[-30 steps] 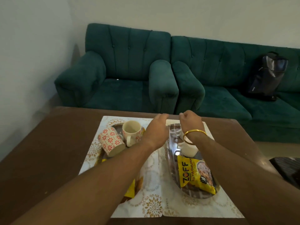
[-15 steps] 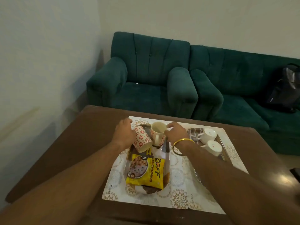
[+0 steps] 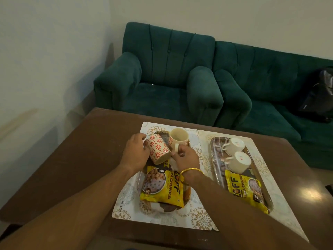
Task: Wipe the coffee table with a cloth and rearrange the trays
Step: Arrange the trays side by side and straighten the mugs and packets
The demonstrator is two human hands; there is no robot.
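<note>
Two trays sit on patterned placemats on the brown coffee table. The left tray carries a tipped red-flowered mug, an upright cream mug and a yellow snack packet. My left hand grips the tipped mug from its left side. My right hand, with a gold bangle at the wrist, pinches the upright mug's handle. The right tray holds two white cups lying on their sides and another yellow packet. No cloth is in view.
A green armchair and a green sofa stand just behind the table's far edge. A dark bag lies on the sofa at the right. The wall runs along the left side.
Both hands left the far end of the right tray and came to the mugs on the left tray. My view swung left and tilted down.
</note>
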